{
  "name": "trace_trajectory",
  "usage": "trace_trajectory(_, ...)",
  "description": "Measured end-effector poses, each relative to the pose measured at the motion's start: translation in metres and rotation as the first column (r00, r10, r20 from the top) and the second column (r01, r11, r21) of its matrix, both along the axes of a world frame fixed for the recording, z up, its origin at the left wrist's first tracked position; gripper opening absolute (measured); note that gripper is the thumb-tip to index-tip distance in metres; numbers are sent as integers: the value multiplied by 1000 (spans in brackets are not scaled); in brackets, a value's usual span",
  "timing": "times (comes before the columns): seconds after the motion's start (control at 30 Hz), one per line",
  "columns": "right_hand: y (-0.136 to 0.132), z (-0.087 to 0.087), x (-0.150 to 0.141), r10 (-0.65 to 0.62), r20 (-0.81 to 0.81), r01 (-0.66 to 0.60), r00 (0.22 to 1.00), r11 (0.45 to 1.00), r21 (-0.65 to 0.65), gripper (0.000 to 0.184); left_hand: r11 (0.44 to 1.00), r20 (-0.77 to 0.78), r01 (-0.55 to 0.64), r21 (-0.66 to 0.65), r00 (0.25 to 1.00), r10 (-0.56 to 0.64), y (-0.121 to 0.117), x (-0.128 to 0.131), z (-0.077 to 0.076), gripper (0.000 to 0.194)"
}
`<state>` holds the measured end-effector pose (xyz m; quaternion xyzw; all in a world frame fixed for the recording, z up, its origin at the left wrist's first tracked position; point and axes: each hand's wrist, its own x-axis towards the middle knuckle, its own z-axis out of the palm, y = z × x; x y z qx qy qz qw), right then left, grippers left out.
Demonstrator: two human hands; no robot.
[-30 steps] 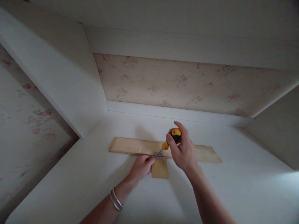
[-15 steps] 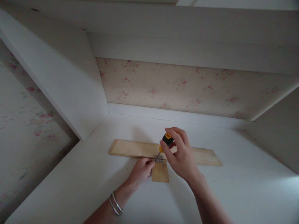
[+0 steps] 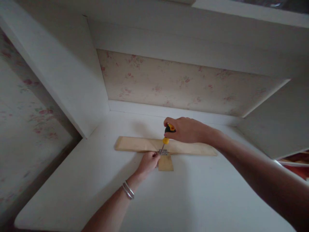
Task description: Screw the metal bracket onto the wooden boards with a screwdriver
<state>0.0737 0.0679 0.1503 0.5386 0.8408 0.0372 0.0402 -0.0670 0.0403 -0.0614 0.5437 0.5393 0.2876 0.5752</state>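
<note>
My right hand (image 3: 184, 129) is wrapped round the black and yellow handle of a screwdriver (image 3: 166, 140). Its shaft slants down to a small metal hinge (image 3: 163, 151). The hinge lies across the joint between a long pale wooden board (image 3: 137, 144) and a short wooden piece (image 3: 165, 163) below it. Close by the hinge's left end, my left hand (image 3: 147, 163) is closed in a pinch beside the screwdriver tip. What its fingertips hold, if anything, is too small to make out. Two silver bangles (image 3: 128, 189) circle the left wrist.
The wood lies on a white surface (image 3: 154, 203). White side panels stand at the left (image 3: 65, 71) and right (image 3: 272, 122), and a white ledge (image 3: 183, 42) spans above. Floral wallpaper (image 3: 173, 80) shows behind. Reddish items (image 3: 295, 169) appear at the far right edge.
My right hand has turned over the screwdriver handle, and the forearm now comes in from the right. My left hand keeps its pinch by the hinge. The camera view has shifted slightly.
</note>
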Motion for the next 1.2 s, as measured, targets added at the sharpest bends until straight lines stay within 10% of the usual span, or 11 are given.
trace_trajectory(0.4, 15, 32, -22, -25, 195, 97, 981, 923, -373, 42, 998, -44, 1, 59, 999, 2, -1, -5, -8, 29)
trace_trajectory(0.93, 21, 31, -24, 34, 166, 25, 986, 941, -338, 41, 998, -60, 4, 59, 998, 0, -3, -5, -6, 29)
trace_trajectory(1.1, 21, 33, -23, -71, 301, 186, 951, 910, -372, 56, 997, -96, 8, 78, 995, -1, 0, -5, -9, 31)
trace_trajectory(1.2, 21, 33, -23, 34, 237, 50, 971, 939, -341, 47, 998, -101, 1, 65, 995, 6, 1, -4, -9, 29)
